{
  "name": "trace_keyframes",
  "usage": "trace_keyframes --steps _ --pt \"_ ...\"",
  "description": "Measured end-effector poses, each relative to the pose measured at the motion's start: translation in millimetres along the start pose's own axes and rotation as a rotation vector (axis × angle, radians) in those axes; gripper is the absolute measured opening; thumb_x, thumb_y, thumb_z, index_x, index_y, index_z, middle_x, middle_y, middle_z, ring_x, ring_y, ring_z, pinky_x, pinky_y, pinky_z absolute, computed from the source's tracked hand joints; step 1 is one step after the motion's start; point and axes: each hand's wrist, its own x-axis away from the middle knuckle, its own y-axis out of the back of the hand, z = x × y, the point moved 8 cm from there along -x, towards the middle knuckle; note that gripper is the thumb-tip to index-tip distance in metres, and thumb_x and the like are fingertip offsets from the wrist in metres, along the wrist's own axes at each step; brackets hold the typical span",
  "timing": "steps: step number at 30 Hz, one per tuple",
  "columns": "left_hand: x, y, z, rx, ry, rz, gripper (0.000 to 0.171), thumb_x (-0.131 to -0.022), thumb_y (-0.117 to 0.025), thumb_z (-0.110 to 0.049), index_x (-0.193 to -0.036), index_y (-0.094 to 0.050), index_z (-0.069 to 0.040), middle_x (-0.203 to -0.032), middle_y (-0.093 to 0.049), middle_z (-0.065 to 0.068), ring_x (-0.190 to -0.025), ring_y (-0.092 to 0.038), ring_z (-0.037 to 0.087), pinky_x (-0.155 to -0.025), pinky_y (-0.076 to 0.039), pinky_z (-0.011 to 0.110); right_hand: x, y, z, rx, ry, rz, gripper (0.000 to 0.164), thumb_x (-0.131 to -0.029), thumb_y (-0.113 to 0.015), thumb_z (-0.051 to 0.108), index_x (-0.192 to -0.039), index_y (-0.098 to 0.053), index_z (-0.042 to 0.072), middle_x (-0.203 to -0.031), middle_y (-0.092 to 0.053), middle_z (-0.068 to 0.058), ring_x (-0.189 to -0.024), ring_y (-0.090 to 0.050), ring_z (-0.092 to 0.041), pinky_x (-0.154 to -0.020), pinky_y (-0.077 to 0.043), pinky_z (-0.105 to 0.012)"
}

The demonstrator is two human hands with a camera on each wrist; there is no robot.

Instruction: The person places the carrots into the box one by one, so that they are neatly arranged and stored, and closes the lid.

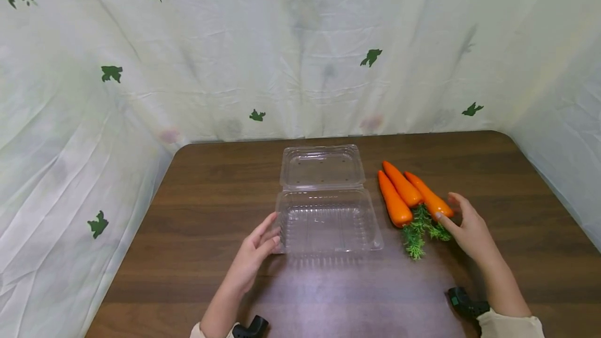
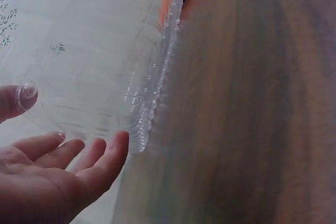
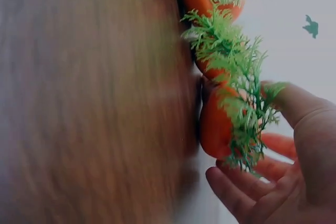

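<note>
A clear plastic clamshell box (image 1: 328,223) lies on the table, its lid (image 1: 324,167) folded back away from me. My left hand (image 1: 255,252) is at the box's left side, thumb at the rim and loosely bent fingers (image 2: 113,161) along the wall. Right of the box lie three orange carrots (image 1: 407,192) with green leafy tops (image 1: 418,231), their tips pointing away. My right hand (image 1: 471,228) spreads around the thick end of the rightmost carrot (image 3: 215,124), thumb on the leafy side and fingers beyond it. The leaves partly hide that carrot in the right wrist view.
The brown wooden table (image 1: 206,223) has rounded far corners. A pale curtain (image 1: 300,56) with green leaf prints hangs behind it and along both sides. Black devices (image 1: 465,304) are worn at both wrists.
</note>
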Motion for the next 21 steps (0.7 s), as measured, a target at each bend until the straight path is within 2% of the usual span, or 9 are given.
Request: trace_keyframes --steps 6,10,12,17,21 --pt "2.4 0.2 6.9 0.018 -0.007 -0.007 0.056 -0.087 -0.053 -0.004 -0.139 -0.032 -0.008 -0.141 -0.032 0.015 -0.126 -0.032 0.031 -0.088 -0.039 0.026 1 -5 -8 -0.013 -0.09 0.005 0.067 -0.09 -0.053 0.033 -0.131 -0.027 -0.013 -0.124 -0.037 -0.036 -0.109 -0.038 -0.048 -0.084 -0.031 -0.06" --pt "2.9 1.1 11.5 0.028 -0.013 -0.01 0.058 -0.086 -0.054 -0.005 -0.14 -0.032 -0.011 -0.143 -0.03 0.008 -0.126 -0.032 0.027 -0.095 -0.033 0.033 2 -5 -11 0.002 -0.125 -0.033 0.063 -0.09 -0.052 0.035 -0.128 -0.032 -0.012 -0.115 -0.044 -0.033 -0.096 -0.045 -0.041 -0.074 -0.038 -0.051" --pt "3.2 1.1 13.3 0.03 -0.012 -0.012 0.058 -0.087 -0.055 -0.005 -0.14 -0.032 -0.012 -0.143 -0.029 0.005 -0.126 -0.032 0.026 -0.097 -0.031 0.038 2 -5 -12 0.0 -0.141 -0.06 0.06 -0.09 -0.053 0.034 -0.127 -0.036 -0.01 -0.111 -0.047 -0.032 -0.091 -0.047 -0.038 -0.069 -0.038 -0.045" --pt "4.3 1.0 16.3 0.036 -0.015 -0.013 0.057 -0.087 -0.053 -0.002 -0.139 -0.033 -0.011 -0.143 -0.029 0.005 -0.127 -0.03 0.026 -0.099 -0.027 0.04 4 -4 -17 -0.053 -0.189 -0.125 0.057 -0.088 -0.057 0.032 -0.125 -0.041 -0.008 -0.113 -0.048 -0.031 -0.097 -0.046 -0.04 -0.072 -0.039 -0.045" --pt "4.9 1.2 19.7 0.042 -0.018 -0.02 0.057 -0.087 -0.052 0.001 -0.139 -0.033 -0.012 -0.143 -0.029 0.006 -0.127 -0.031 0.026 -0.099 -0.028 0.039 8 -1 -21 -0.088 -0.238 -0.178 0.055 -0.087 -0.059 0.032 -0.124 -0.045 -0.005 -0.115 -0.05 -0.029 -0.093 -0.05 -0.031 -0.067 -0.043 -0.026"
